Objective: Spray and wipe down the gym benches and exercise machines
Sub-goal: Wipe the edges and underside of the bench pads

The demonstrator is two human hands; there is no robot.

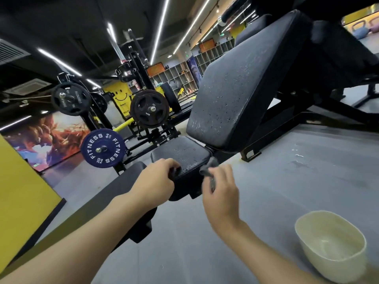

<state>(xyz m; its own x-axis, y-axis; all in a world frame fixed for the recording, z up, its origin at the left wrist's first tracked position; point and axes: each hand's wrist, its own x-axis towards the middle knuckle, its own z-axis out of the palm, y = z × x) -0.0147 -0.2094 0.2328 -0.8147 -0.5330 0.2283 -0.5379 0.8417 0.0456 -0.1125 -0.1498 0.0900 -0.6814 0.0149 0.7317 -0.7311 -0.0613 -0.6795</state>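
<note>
Centre of frame: black bench seat pad [182,152], flat, speckled all over with droplets. Rising behind it toward the upper right, the tilted backrest pad [235,95], equally beaded with spray. At the seat's front right corner, a small grey cloth [209,169], crumpled, touching the pad edge.

Right hand [221,189] pinching that cloth, fingers curled round it. Left hand [158,177] clamped on the seat's front left corner, fingers hooked over the rim. Hands apart, 1 at each front corner, forearms reaching in from the bottom of the frame.

Handling, as a judgement: vinyl likely smooth and slick while wet, firm foam beneath, bolted to a heavy steel frame, so something to brace against, not to lift. Cloth light, limp and soft; better bunched into the palm for broad flat pressure than held by a corner.

Lower right: cream bowl [330,247] on the grey floor, near the right forearm; perhaps a little liquid inside, too faint to confirm. Right of centre, a wet patch [299,158] on the floor beside the bench frame.

Left of centre: blue weight plate [102,148] lettered FITNESS, with 2 black plates [150,108] on machines above it. Far left edge: yellow panel [20,191]. Upper middle: open cubby shelves [180,76] under bright ceiling strip lights.
</note>
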